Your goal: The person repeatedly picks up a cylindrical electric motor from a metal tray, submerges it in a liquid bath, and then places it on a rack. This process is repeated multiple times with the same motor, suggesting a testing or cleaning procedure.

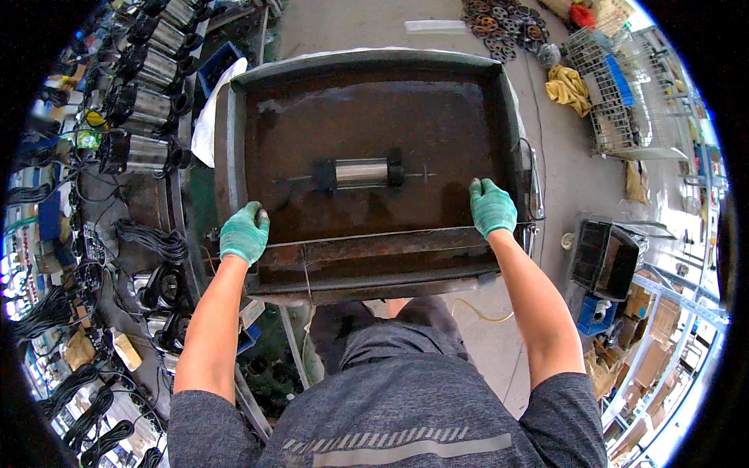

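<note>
Both my hands wear green gloves, above the near part of a dark rectangular metal tank (230,140). My left hand (245,232) is at the tank's near left, fingers curled together; what is in them, if anything, is hidden. Opposite, at the near right, my right hand (493,208) also has its fingers drawn together, and their contents do not show. Between and beyond the hands, a cylindrical motor-like unit (361,173) lies sideways in the tank, with a silver body, black ends and a thin shaft to the right. A dark cross bar (382,240) runs along the tank's near side.
Several silver-and-black cylindrical units (148,105) line the left, with coiled black cables (152,238) nearer me. On the right are a wire cage (616,90), a black bin (605,260) and a blue crate (595,314). Round metal parts (503,23) lie on the floor beyond.
</note>
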The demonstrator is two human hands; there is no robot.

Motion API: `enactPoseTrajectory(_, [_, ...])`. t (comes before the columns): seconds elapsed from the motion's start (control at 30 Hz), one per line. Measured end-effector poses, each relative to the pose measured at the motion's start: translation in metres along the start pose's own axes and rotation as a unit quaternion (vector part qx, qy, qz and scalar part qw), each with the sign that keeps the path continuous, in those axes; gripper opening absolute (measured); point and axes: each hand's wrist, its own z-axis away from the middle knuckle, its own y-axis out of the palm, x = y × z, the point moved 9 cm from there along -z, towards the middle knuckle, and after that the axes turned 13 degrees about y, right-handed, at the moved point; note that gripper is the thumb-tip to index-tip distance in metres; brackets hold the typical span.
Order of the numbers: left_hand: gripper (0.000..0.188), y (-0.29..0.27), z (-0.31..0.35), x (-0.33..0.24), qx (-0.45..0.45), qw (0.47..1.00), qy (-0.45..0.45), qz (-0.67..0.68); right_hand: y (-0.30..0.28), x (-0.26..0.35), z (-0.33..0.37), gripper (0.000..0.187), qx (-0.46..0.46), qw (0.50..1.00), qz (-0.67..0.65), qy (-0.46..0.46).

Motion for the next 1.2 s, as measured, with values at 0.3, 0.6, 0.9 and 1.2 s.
enactPoseTrajectory(0.3, [0.031, -0.002, 0.0, -0.009, -0.01, 0.998, 0.029, -0.047, -0.003, -0.004, -0.002, 0.045, -0.001, 1.0, -0.012, 0.006])
enactPoseTrajectory(0.6, [0.035, -0.003, -0.035, -0.065, 0.088, 0.97, 0.135, -0.184, -0.001, -0.008, -0.005, 0.043, 0.015, 0.999, -0.048, 0.006])
enactPoseTrajectory(0.9, [0.029, 0.082, -0.121, -0.211, 0.122, 0.968, 0.055, 0.214, -0.006, -0.012, -0.007, 0.035, -0.024, 0.991, -0.129, -0.01])
enactPoseTrajectory(1.2, [0.02, 0.164, -0.139, -0.223, 0.164, 0.82, -0.242, 0.491, -0.005, -0.023, -0.007, 0.033, -0.029, 0.985, -0.172, -0.012])
